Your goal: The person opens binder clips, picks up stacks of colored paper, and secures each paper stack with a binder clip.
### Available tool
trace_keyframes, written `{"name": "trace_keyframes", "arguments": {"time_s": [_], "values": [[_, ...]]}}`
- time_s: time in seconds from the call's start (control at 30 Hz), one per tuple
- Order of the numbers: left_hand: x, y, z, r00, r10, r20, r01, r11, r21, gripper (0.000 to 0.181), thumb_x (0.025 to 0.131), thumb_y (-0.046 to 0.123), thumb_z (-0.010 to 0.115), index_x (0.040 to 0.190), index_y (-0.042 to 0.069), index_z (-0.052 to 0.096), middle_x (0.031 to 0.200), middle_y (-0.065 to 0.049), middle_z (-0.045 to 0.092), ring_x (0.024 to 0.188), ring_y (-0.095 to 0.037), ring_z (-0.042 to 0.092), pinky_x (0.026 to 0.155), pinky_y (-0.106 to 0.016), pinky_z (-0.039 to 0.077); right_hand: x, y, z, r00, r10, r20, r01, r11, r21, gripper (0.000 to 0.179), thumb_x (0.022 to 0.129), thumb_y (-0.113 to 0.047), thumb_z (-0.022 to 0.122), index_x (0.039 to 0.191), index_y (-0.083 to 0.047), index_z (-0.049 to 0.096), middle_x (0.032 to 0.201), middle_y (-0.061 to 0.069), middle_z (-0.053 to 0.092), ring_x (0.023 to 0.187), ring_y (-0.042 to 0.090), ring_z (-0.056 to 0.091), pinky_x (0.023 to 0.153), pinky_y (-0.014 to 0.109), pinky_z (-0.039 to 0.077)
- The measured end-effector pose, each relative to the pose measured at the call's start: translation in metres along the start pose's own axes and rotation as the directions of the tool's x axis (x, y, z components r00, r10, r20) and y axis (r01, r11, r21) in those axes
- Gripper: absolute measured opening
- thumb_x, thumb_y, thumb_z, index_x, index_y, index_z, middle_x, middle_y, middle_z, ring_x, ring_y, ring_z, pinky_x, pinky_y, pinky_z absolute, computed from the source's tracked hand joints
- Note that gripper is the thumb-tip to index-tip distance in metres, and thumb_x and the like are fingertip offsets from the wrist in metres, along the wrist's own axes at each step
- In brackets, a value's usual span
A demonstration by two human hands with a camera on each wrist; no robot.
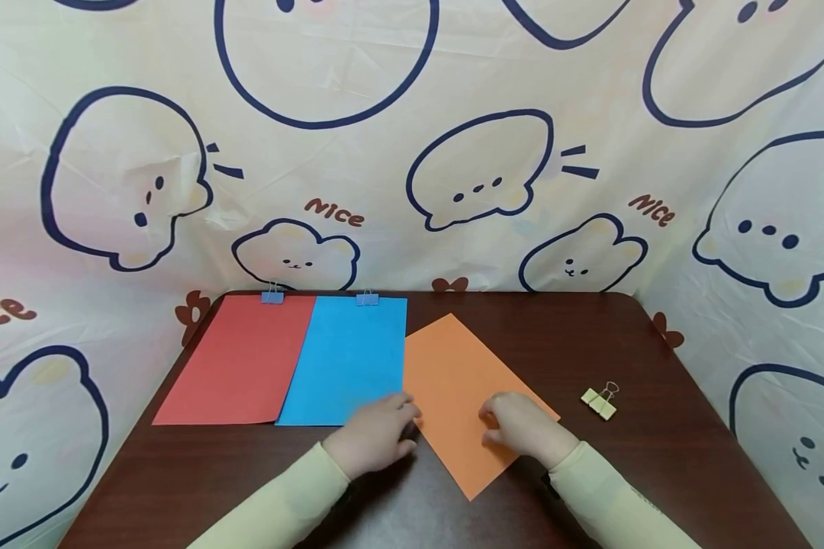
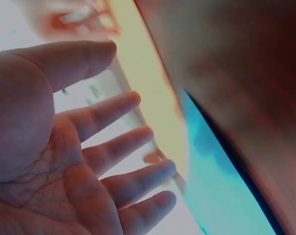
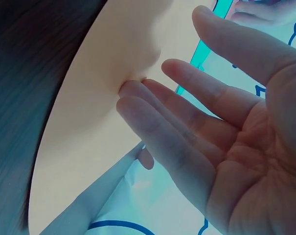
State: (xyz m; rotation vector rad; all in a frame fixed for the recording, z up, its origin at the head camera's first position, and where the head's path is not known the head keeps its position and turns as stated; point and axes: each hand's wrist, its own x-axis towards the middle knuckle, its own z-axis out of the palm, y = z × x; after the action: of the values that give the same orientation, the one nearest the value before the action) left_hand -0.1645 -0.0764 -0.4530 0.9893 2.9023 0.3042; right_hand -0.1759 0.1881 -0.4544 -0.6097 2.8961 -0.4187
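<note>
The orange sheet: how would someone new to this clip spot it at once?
On the dark wooden table, three coloured sheets lie in a row. The orange sheet is the rightmost, with the left hand at its edge and the right hand on it. Unlike the red sheet and blue sheet, it lies askew and unclipped.

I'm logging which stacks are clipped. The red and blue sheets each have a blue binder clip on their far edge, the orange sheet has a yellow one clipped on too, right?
No: the yellow binder clip lies loose on the table, right of the orange sheet, as the head view shows. The rest is right.
</note>
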Motion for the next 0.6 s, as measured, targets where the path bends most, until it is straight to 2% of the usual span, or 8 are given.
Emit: {"name": "trace_keyframes", "arguments": {"time_s": [0.17,0.27,0.43,0.6], "values": [[-0.003,0.033,-0.003,0.992,0.095,0.086,-0.096,0.995,0.01,0.04,0.094,0.037,0.075,0.13,0.019,0.069,0.142,-0.005,0.06,0.129,-0.022,0.06,0.098,-0.039,0.055,0.0,0.0,0.001,1.0,-0.02,-0.011,0.019,0.998,-0.054,0.029,0.081,-0.017,0.088,0.101,-0.001,0.076,0.101,0.01,0.072,0.092,0.028,0.07,0.084,0.044,0.057],[-0.004,0.046,-0.001,0.983,0.116,0.139,-0.117,0.993,-0.002,0.042,0.096,0.04,0.073,0.134,0.023,0.067,0.146,-0.001,0.058,0.134,-0.019,0.057,0.103,-0.036,0.053,-0.002,0.0,0.001,1.0,-0.024,-0.007,0.023,0.997,-0.068,0.029,0.081,-0.019,0.088,0.101,-0.002,0.076,0.1,0.009,0.069,0.089,0.028,0.069,0.082,0.043,0.058],[-0.003,0.055,0.005,0.974,0.117,0.195,-0.119,0.993,-0.006,0.043,0.096,0.043,0.072,0.135,0.026,0.066,0.145,0.004,0.058,0.134,-0.015,0.056,0.102,-0.034,0.053,-0.006,-0.002,0.001,0.999,-0.023,0.023,0.023,0.999,-0.027,0.029,0.082,-0.018,0.088,0.102,-0.002,0.076,0.099,0.009,0.063,0.086,0.026,0.067,0.081,0.042,0.057],[-0.005,0.057,0.009,0.97,0.109,0.216,-0.111,0.994,0.0,0.042,0.095,0.045,0.073,0.131,0.026,0.068,0.136,0.006,0.062,0.121,-0.012,0.062,0.096,-0.03,0.055,-0.009,-0.004,0.002,0.999,-0.028,0.037,0.028,1.0,-0.005,0.029,0.082,-0.018,0.087,0.103,-0.002,0.077,0.099,0.008,0.062,0.084,0.025,0.066,0.079,0.04,0.057]]}}
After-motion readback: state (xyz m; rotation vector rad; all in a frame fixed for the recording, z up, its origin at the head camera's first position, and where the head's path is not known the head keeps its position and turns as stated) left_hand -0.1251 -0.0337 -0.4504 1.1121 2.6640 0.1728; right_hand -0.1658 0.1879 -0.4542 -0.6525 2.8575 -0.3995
